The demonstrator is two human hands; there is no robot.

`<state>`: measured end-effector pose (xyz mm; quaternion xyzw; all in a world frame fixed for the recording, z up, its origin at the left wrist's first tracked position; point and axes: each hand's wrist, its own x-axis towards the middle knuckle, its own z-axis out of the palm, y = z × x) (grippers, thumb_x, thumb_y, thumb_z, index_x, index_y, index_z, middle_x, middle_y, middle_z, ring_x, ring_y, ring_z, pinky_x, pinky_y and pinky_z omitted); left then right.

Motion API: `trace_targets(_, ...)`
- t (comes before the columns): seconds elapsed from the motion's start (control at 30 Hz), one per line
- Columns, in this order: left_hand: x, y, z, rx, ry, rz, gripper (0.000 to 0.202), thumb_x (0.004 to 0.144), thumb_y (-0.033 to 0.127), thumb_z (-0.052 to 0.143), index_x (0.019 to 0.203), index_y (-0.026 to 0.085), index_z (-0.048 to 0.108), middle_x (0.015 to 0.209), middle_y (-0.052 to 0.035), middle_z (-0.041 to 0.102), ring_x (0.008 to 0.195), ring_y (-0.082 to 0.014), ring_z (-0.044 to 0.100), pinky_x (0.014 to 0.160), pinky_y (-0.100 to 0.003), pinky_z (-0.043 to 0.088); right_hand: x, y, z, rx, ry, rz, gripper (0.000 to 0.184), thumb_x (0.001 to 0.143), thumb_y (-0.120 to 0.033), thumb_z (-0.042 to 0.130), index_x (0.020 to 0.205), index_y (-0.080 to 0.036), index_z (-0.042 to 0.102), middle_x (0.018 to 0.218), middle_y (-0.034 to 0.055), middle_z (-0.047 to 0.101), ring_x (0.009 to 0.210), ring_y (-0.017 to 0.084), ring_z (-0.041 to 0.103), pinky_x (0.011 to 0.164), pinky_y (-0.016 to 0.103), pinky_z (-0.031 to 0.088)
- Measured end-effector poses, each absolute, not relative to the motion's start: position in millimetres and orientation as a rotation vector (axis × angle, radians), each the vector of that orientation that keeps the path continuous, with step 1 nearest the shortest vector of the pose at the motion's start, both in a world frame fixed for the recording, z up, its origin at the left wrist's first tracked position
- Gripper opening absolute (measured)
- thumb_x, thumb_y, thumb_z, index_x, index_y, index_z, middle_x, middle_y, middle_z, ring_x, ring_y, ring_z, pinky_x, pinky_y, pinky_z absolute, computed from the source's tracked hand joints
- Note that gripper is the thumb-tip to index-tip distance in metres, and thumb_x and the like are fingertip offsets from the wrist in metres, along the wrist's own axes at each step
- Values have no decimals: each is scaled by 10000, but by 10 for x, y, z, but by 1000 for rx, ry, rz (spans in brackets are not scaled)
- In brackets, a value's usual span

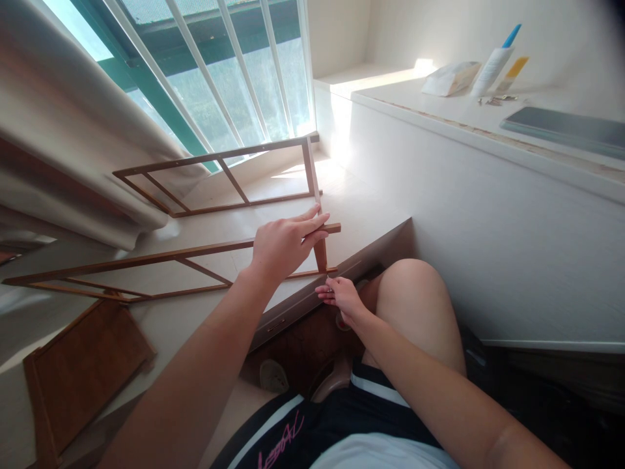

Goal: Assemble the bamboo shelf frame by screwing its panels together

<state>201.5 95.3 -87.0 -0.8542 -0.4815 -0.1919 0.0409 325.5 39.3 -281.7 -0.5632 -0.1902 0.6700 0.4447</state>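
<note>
A brown wooden frame [146, 258] with two ladder-like sides joined by a crosspiece [320, 253] lies over the pale ledge. My left hand [288, 238] is closed on the near corner of this frame, its fingers over the crosspiece and the projecting rail end. Just below the crosspiece's lower end, my right hand [342, 296] has its thumb and forefinger pinched together, palm partly turned up. Something small and shiny shows at these fingers, too small to name. The far side [247, 153] of the frame reaches toward the window.
A brown wooden panel [92, 371] leans at lower left, below a beige curtain [73, 117]. Window bars [234, 65] stand behind. On the white counter [390, 98] are a white bottle with a blue tip [492, 70], a yellow-capped item [513, 73], small metal pieces [498, 99] and a dark flat device [566, 130].
</note>
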Motion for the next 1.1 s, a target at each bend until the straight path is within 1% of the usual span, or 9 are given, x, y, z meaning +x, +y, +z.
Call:
trace_targets(0.13, 2018, 951, -866, -2604, -1462, -578, 333, 927, 473, 502, 1238, 433, 615, 1323, 68, 590, 983, -238, 702, 685, -345, 528, 3257, 391, -2809, -1375, -496, 1672, 197, 931, -232, 488, 742, -176, 505, 737, 79, 744, 574, 125, 647, 561, 234, 479)
trace_targets(0.37, 2017, 945, -862, -2593, -1458, -569, 331, 930, 470, 499, 1238, 433, 614, 1324, 73, 587, 980, -237, 704, 675, -352, 529, 3324, 394, -2850, -1189, -302, 1836, 177, 943, -270, 484, 842, -165, 585, 822, 74, 743, 660, 139, 658, 650, 287, 516)
trace_targets(0.47, 2016, 945, -866, -2591, -1452, -581, 329, 931, 467, 499, 1236, 429, 616, 1318, 75, 593, 983, -237, 703, 673, -353, 531, 3364, 410, -2856, -1062, -199, 1940, 143, 932, -225, 496, 847, -162, 592, 724, 35, 696, 646, 142, 645, 670, 308, 525)
trace_targets(0.57, 2017, 946, -868, -2589, -1454, -587, 326, 929, 464, 505, 1233, 429, 619, 1315, 76, 596, 979, -237, 705, 677, -354, 532, 3372, 426, -2855, -966, -140, 1975, 159, 927, -198, 486, 804, -163, 580, 589, -4, 594, 570, 129, 595, 661, 305, 527)
trace_targets(0.67, 2018, 946, -868, -2594, -1453, -579, 328, 929, 467, 503, 1234, 431, 618, 1317, 80, 592, 980, -238, 704, 674, -354, 529, 3342, 442, -2862, -914, -101, 1948, 162, 915, -229, 526, 769, -172, 565, 528, -25, 513, 514, 119, 533, 591, 277, 510)
trace_targets(0.73, 2017, 946, -867, -2595, -1451, -573, 331, 931, 472, 497, 1239, 436, 613, 1321, 87, 587, 986, -240, 702, 671, -354, 527, 3315, 453, -2874, -906, -92, 1911, 164, 877, -203, 586, 722, -175, 540, 520, -31, 492, 502, 108, 509, 532, 243, 477)
trace_targets(0.83, 2015, 945, -863, -2594, -1457, -566, 331, 933, 469, 495, 1242, 439, 609, 1326, 90, 581, 995, -242, 698, 673, -351, 525, 3286, 464, -2894, -931, -98, 1850, 215, 820, -124, 633, 655, -169, 504, 523, -26, 503, 502, 93, 503, 474, 196, 426)
trace_targets(0.9, 2015, 944, -860, -2596, -1463, -559, 333, 932, 467, 497, 1245, 440, 607, 1328, 86, 581, 997, -244, 698, 674, -351, 525, 3280, 466, -2900, -961, -107, 1813, 210, 809, -109, 644, 648, -161, 520, 533, -13, 530, 513, 93, 519, 458, 183, 418)
trace_targets(1.1, 2014, 948, -867, -2601, -1467, -566, 336, 928, 466, 503, 1249, 445, 601, 1325, 85, 586, 999, -248, 697, 679, -361, 530, 3278, 443, -2886, -1059, -145, 1738, 172, 833, -124, 639, 669, -130, 588, 594, 34, 617, 592, 121, 618, 528, 214, 512)
